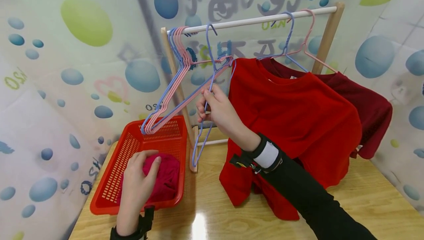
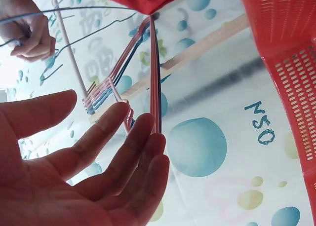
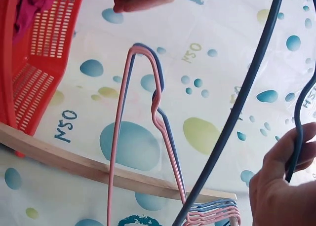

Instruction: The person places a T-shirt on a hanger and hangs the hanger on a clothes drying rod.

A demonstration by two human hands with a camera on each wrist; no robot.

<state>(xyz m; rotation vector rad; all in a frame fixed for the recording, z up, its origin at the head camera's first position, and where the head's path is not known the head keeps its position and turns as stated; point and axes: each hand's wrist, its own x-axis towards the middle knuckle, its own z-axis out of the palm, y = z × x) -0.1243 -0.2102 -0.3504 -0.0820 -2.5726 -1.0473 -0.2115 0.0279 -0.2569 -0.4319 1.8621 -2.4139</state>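
Note:
My right hand (image 1: 222,109) grips a blue clothes hanger (image 1: 208,46) by one sloping arm, in front of the rack's left half. In the right wrist view, the fingers of that hand (image 3: 284,191) curl round the blue wire (image 3: 299,112). My left hand (image 1: 139,177) hovers over the red basket (image 1: 112,172), beside a crumpled magenta cloth (image 1: 167,181) inside it. From the left wrist view, the left hand (image 2: 103,171) has spread, slightly bent fingers and holds nothing.
Several pink and blue hangers (image 1: 175,81) hang bunched at the left end of a white rail (image 1: 258,20) on wooden posts. On the right hang a red shirt (image 1: 291,111) and a dark red shirt (image 1: 371,103). A wooden table (image 1: 374,203) lies below.

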